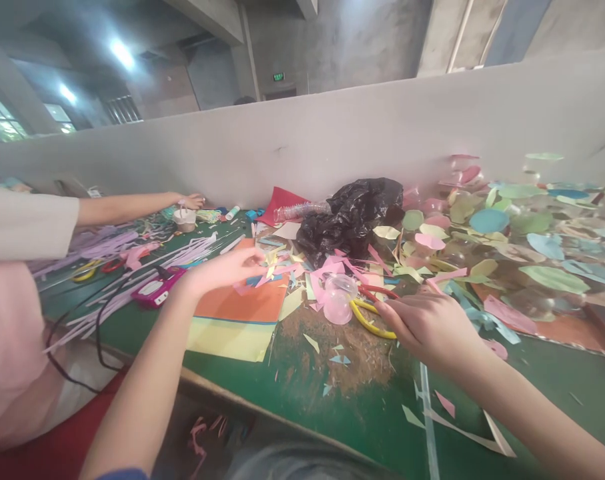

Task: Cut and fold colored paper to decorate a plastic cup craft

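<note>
My left hand (235,265) reaches over an orange sheet of paper (242,300), its fingers stretched forward at the edge of a heap of paper scraps (282,261). No held thing shows in it. A pair of scissors with one yellow and one red handle loop (375,327) is in my right hand (435,320). The loops point left, and the fingers cover the rest of the scissors. Just left of the loops lie clear, pinkish plastic domes (338,303). Under the orange sheet is pale yellow paper (232,339).
A black plastic bag (352,213) lies against the low wall (302,147). Many paper-topped cups (489,221) crowd the right. At left are a pink device (157,288) with a cable, purple strips (102,247) and a co-worker's arm (127,208). Brown dust (327,353) covers part of the green table.
</note>
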`<state>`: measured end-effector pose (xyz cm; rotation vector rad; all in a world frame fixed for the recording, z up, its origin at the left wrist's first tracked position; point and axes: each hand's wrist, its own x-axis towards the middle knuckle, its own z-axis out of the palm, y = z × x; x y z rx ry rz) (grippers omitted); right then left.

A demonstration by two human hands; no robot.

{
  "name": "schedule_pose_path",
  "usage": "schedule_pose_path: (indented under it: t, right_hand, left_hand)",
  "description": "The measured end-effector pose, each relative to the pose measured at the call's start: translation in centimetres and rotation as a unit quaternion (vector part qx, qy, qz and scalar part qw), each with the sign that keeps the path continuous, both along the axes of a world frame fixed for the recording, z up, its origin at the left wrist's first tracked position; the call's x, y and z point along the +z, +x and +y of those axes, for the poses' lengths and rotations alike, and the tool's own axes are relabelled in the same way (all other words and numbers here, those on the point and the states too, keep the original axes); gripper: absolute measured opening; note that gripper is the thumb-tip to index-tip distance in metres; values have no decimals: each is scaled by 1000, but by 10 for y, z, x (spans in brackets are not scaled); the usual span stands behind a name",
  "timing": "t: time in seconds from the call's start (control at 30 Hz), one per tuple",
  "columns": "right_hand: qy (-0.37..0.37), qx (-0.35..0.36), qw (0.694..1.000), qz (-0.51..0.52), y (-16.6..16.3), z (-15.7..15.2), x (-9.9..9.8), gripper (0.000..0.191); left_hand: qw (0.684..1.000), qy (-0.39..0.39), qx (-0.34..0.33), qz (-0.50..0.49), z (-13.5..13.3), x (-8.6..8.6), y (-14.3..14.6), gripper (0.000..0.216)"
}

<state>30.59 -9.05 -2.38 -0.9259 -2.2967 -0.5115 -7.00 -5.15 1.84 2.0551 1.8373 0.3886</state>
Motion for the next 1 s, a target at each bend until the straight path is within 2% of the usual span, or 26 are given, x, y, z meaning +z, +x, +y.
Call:
schedule_pose_path:
  t: [0.07,0.13,0.2,0.27,0.33,0.4,0.57,0.73,0.87,1.0]
  right_hand:
    - [-2,2,1000,1,0,0,-1,63]
    - [-5,4,1000,-1,-1,0,-2,62]
    - [-8,9,1000,-4,-1,-1,-2,61]
    - [-10,11,1000,-5,-1,-1,-2,61]
    - [-7,9,1000,-2,-1,-2,-1,62]
    - [-2,5,1000,1,0,-2,-1,62]
    - [6,4,1000,-4,-1,0,0,63]
    - [22,8,1000,0,-1,1,0,62]
    - [29,7,1000,5,0,1,-1,61]
    - [32,4,999,6,0,1,-2,63]
  left_hand:
    - [999,18,29,-23,-46,1,-4,37]
    - [995,46,92,-21,-86,-9,-3,34]
    - [990,74,123,2,-113,-24,7,32]
    - [989,103,108,21,-126,-39,24,30]
    - [993,94,74,24,-128,-48,43,25]
    - [995,76,65,28,-124,-50,58,18]
    - [994,17,91,54,-124,-36,71,19]
    - [991,6,95,95,-135,-27,81,19]
    - [984,59,123,118,-138,-28,85,19]
    - [962,185,130,151,-135,-27,82,24]
